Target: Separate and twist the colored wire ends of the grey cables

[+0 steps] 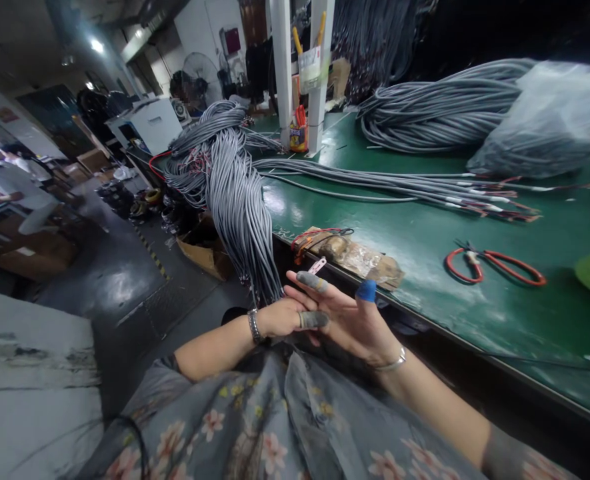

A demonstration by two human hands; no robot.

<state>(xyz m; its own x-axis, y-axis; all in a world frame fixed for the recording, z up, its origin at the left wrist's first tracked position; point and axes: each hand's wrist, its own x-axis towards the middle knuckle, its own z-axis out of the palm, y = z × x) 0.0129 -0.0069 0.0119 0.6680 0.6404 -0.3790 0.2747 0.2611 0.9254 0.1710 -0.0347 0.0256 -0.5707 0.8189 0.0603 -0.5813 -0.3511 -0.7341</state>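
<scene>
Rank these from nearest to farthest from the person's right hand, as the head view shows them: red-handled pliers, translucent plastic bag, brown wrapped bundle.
Measured from the right hand:
1. Brown wrapped bundle: on the table's near edge, just beyond the hand.
2. Red-handled pliers: on the green tabletop, to the right.
3. Translucent plastic bag: far right, toward the back.

Gap between wrapped bundle (359, 257) and pliers (471, 257) (grey cables (375, 179) behind)

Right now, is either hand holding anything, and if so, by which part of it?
I see nothing held: the left hand touches the open right hand, though something small could be hidden between them.
</scene>
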